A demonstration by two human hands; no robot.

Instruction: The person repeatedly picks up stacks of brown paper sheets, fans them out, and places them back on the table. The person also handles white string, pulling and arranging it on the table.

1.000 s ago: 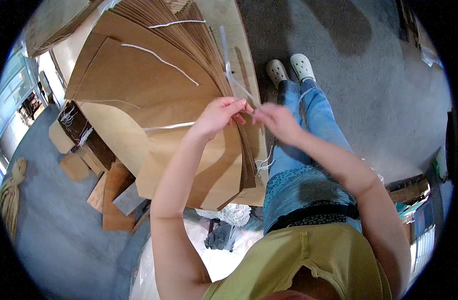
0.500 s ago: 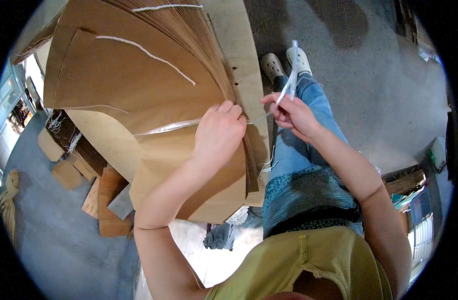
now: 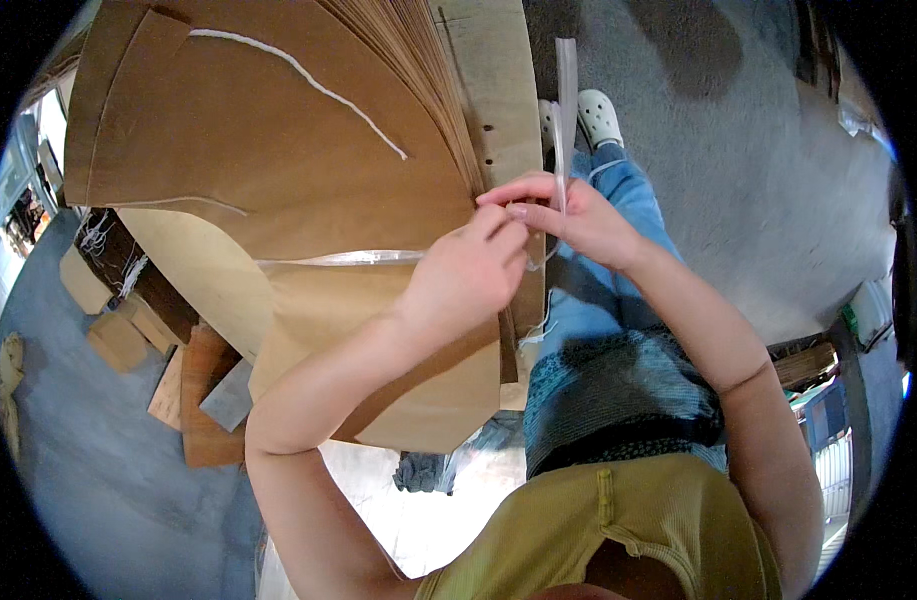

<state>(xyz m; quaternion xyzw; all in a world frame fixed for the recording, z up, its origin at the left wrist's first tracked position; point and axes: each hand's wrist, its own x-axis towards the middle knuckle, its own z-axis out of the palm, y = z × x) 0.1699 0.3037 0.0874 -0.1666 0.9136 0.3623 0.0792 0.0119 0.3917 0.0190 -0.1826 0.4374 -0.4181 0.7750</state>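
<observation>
A stack of brown paper sheets or sacks (image 3: 308, 150) lies bent on a pale board. Across it runs a clear-white plastic strap (image 3: 353, 258), which passes under my left hand (image 3: 466, 268). That hand is closed at the stack's right edge, its fingertips meeting those of my right hand (image 3: 596, 225). My right fingers pinch the strap too; its loose end stands up past them over my legs, and a loop hangs below. Exactly how the strap crosses between the fingertips is hidden.
A white cord (image 3: 308, 75) rests on the upper paper. The pale wooden board (image 3: 503, 100) edges the stack on the right. At the lower left, wood pieces (image 3: 210, 400) and cardboard (image 3: 116, 342) lie on the grey floor. My shoes (image 3: 598, 118) are beyond the hands.
My right hand has moved left to meet my left hand, which has shifted slightly right. The strap's loose end now stands more upright. The view has shifted a little.
</observation>
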